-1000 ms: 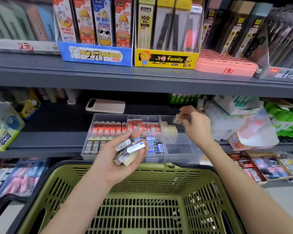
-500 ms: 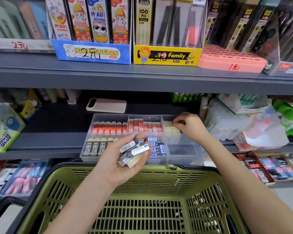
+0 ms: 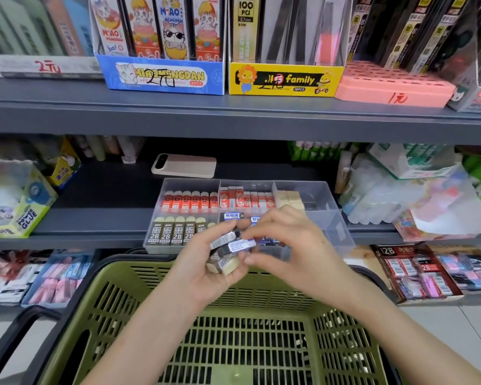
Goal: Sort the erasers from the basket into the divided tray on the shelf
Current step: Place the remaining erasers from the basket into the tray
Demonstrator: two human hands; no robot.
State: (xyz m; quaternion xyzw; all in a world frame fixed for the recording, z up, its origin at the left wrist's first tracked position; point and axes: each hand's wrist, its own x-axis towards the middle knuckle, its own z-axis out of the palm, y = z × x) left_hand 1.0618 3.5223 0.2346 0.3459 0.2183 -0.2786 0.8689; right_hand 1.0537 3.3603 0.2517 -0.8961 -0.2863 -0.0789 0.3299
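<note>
My left hand (image 3: pixel 203 270) is held palm up over the green basket (image 3: pixel 117 315), shut on a small stack of erasers (image 3: pixel 228 251) in black, white and cream sleeves. My right hand (image 3: pixel 292 245) is beside it, its fingertips pinching the top white-sleeved eraser of that stack. Behind both hands the clear divided tray (image 3: pixel 336 218) sits on the shelf. It holds rows of red erasers (image 3: pixel 189 201), red-and-white erasers (image 3: pixel 245 200), cream erasers (image 3: pixel 289 198), 2B erasers (image 3: pixel 170 232) and blue ones partly hidden by my fingers.
A pale phone (image 3: pixel 184 165) lies on the shelf behind the tray. A glue box (image 3: pixel 22 209) stands at the left, plastic-wrapped packs (image 3: pixel 386 195) at the right. Pencil-lead display boxes (image 3: pixel 283 79) fill the upper shelf. Eraser trays (image 3: pixel 417 270) sit below.
My right hand has left the cream erasers' compartment at the tray's back right and come back down to the stack in my left hand, closing its fingertips on the top eraser.
</note>
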